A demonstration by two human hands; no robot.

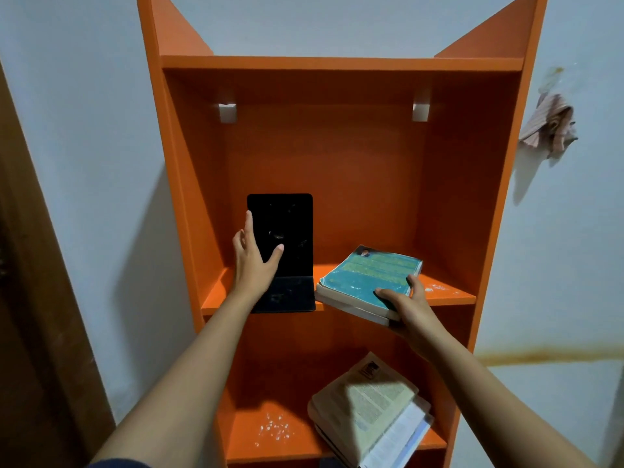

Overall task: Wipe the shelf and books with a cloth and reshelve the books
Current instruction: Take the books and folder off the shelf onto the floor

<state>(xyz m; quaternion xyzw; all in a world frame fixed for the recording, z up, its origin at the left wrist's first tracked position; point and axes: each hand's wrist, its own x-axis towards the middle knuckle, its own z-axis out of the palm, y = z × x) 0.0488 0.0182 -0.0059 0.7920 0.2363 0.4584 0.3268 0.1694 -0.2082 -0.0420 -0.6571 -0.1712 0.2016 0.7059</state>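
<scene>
On the middle shelf (449, 293) of the bookcase (354, 163), a bookend (287, 231) stands at the left with the left hand (251, 261) against its upright. Just to its right lies the upper stack of books (368, 275), whose near corner juts past the shelf's near edge into the right hand (410, 309). On the lower shelf (263, 430) the lower stack of books (368, 403) lies at the right, overhanging the near edge, and a cloth (550, 125) hangs on the wall (84, 130) to the right of the bookcase.

Right hand (410, 310) fingers mostly hidden under teal book (368, 275); lower book stack (371, 410) cut by bottom edge; print unreadable.
</scene>
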